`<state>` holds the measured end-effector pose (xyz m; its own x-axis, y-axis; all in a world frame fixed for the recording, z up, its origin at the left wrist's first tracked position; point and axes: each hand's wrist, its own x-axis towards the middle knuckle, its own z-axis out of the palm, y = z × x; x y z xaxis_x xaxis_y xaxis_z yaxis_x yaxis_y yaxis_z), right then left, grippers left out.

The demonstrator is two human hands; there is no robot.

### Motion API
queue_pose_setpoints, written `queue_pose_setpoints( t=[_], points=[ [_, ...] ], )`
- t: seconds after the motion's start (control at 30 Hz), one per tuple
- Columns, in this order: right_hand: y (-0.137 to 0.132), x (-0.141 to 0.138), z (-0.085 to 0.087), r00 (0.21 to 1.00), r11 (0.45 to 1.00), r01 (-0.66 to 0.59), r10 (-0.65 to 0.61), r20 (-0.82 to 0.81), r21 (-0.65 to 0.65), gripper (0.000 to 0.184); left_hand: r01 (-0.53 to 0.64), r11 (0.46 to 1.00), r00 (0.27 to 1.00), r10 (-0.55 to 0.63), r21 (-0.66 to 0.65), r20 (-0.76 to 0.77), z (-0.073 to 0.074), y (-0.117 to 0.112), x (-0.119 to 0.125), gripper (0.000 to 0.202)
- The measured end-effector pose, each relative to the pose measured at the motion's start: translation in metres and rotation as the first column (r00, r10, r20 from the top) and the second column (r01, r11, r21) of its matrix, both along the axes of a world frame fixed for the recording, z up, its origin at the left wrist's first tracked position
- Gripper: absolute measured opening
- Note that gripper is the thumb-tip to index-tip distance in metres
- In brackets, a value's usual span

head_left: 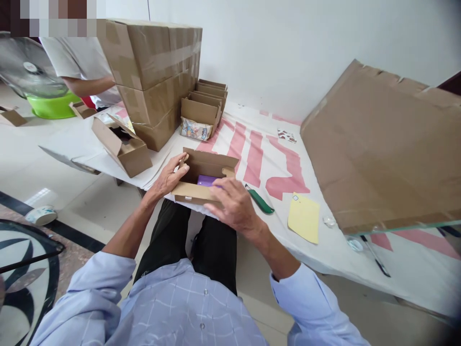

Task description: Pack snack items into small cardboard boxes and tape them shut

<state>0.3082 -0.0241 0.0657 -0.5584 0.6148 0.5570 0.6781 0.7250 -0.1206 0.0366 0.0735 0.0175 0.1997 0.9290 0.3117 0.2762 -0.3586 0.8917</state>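
A small open cardboard box sits at the table's near edge, with its lid raised at the back. Inside it lies a purple item, partly covered by my right hand; its kind is unclear. My left hand grips the box's left side, thumb and fingers around the side flap. Over the front right corner is my right hand, its fingers bent and apart, thumb in front of the box. Just right of that hand rests a green-handled utility knife. Beyond the box, a printed packet leans against other small boxes.
Large taped cartons stand back left, beside another open box. A row of open boxes lines their right side. A yellow paper and big cardboard sheet occupy the right. A co-worker's arm shows far left.
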Motion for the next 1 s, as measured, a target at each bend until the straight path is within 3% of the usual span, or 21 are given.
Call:
queue_pose_setpoints(
  t=[0.13,0.27,0.37,0.47,0.63,0.83,1.0],
  points=[
    [0.003,-0.026,-0.004,0.993,1.000,-0.005,0.004,0.122,0.012,0.007,-0.008,1.000,0.998,0.008,0.007,0.063,0.003,-0.005,-0.005,0.057],
    [0.017,-0.029,-0.010,0.992,0.996,0.064,-0.070,0.106,0.058,0.019,0.110,0.994,0.968,-0.108,0.004,0.227,-0.003,-0.023,-0.022,0.044],
    [0.024,-0.028,-0.007,0.993,0.996,0.063,-0.070,0.093,0.067,0.020,0.175,0.985,0.976,-0.173,0.001,0.133,-0.005,-0.037,-0.028,0.038],
    [0.028,-0.033,-0.001,0.993,0.996,0.060,-0.067,0.093,0.072,0.018,0.146,0.988,0.988,-0.148,0.045,0.040,-0.002,-0.043,-0.022,0.032],
    [0.039,-0.046,0.002,0.998,0.991,0.043,-0.049,0.045,0.128,0.021,0.102,0.986,0.995,-0.104,0.131,0.007,0.003,-0.039,-0.011,0.041],
    [0.049,-0.055,-0.005,0.999,0.974,0.016,-0.025,0.037,0.227,0.033,0.114,0.979,0.994,-0.111,0.167,-0.024,0.000,-0.038,-0.015,0.038],
    [0.046,-0.061,-0.009,0.996,0.967,-0.011,-0.011,0.088,0.253,0.024,0.084,0.975,0.996,-0.077,0.206,-0.043,-0.005,-0.040,-0.018,0.032]
  ],
)
